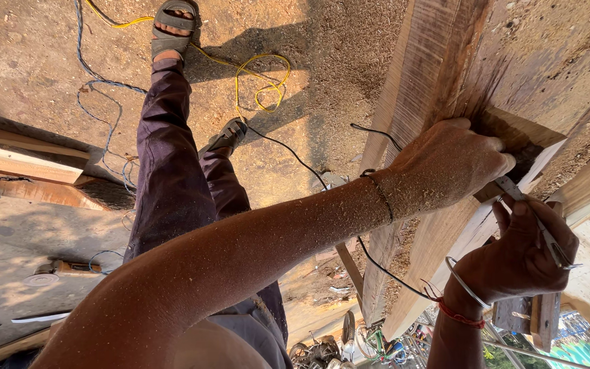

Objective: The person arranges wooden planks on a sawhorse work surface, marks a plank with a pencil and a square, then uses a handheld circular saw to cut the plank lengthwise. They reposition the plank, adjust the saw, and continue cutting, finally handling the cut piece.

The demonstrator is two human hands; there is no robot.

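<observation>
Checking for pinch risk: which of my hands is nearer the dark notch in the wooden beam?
Left. The left hand rests on the beam with fingertips at the edge of the dark notch; the right hand sits below it, gripping a thin metal tool.

No packages, labels or screens in view. One possible sign: a turquoise-and-green painted panel (585, 352) with pale markings, at the bottom right corner of the view, just below the wooden beam (445, 82). Only a corner shows; its shape cannot be told.
</observation>
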